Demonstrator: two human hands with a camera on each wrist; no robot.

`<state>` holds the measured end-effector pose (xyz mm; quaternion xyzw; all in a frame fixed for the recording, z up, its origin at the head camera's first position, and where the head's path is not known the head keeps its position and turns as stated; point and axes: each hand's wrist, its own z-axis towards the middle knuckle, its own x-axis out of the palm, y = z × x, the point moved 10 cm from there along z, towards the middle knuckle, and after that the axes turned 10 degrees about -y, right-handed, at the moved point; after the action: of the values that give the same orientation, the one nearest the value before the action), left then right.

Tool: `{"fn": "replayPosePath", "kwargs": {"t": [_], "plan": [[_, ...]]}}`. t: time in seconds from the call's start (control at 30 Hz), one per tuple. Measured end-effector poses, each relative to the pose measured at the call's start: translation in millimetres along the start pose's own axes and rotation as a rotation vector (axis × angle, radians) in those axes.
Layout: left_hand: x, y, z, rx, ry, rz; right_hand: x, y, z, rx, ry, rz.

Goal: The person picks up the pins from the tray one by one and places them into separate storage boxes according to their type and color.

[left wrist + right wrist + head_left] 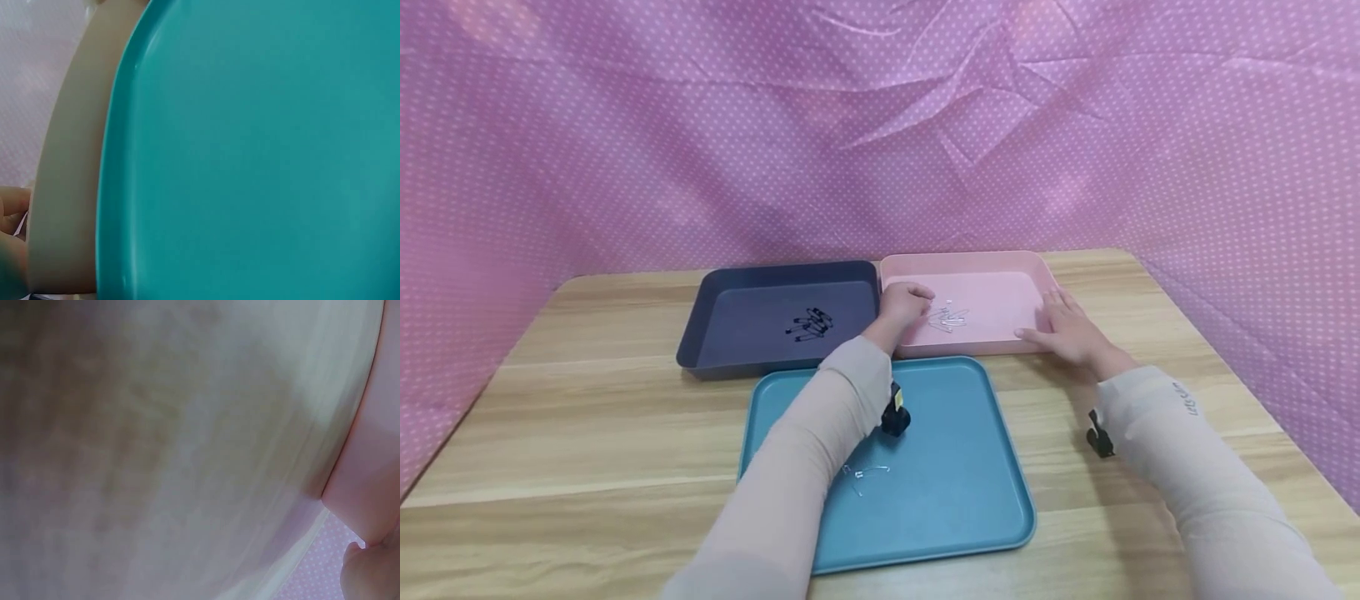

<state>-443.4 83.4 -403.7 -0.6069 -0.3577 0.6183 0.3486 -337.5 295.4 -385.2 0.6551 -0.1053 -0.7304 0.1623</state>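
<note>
My left hand [904, 307] reaches over the left side of the pink tray [1000, 287], its fingers close to several silver safety pins [947, 319] in a small pile there. In the left wrist view, the fingers [14, 201] are partly cut off at the edge; I cannot tell whether they hold a pin. My right hand [1071, 332] rests at the pink tray's front right corner, fingers extended along the rim and thumb apart toward the front wall. A few more silver pins [859, 473] lie on the teal tray [955, 500], beside my left forearm.
A dark grey tray [722, 321] stands left of the pink one, with several black safety pins [810, 325] inside. The teal tray sits in front of both on the wooden table [587, 417]. A pink dotted cloth [775, 167] hangs behind and along the sides.
</note>
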Motion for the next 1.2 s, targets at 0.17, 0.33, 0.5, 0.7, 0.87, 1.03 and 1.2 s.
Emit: {"fn": "replayPosePath", "kwargs": {"t": [0.17,0.33,0.5,0.7,0.87,1.03,1.2], "plan": [[66.4,68.2,86.0,-0.007,-0.065,0.1,-0.3,-0.2,0.8,-0.004,0.001,-0.015],[88.5,92.4,118.0,-0.008,-0.114,0.163,1.9,-1.5,1.1,0.001,0.014,-0.023],[85.5,87.6,116.1,0.028,-0.12,0.235,2.9,-4.3,2.1,0.004,0.003,-0.021],[71.3,68.7,92.9,0.024,-0.087,0.286,3.1,-6.9,2.1,0.015,0.006,-0.018],[76.3,70.5,96.6,0.005,-0.053,0.303,3.8,-6.0,1.0,0.028,0.027,-0.019],[78.2,68.0,97.8,0.031,-0.024,0.324,1.8,-3.2,0.4,0.032,0.016,-0.006],[77.9,63.5,98.4,0.084,-0.016,0.339,1.7,-2.3,-0.1,0.028,0.021,-0.007]]}}
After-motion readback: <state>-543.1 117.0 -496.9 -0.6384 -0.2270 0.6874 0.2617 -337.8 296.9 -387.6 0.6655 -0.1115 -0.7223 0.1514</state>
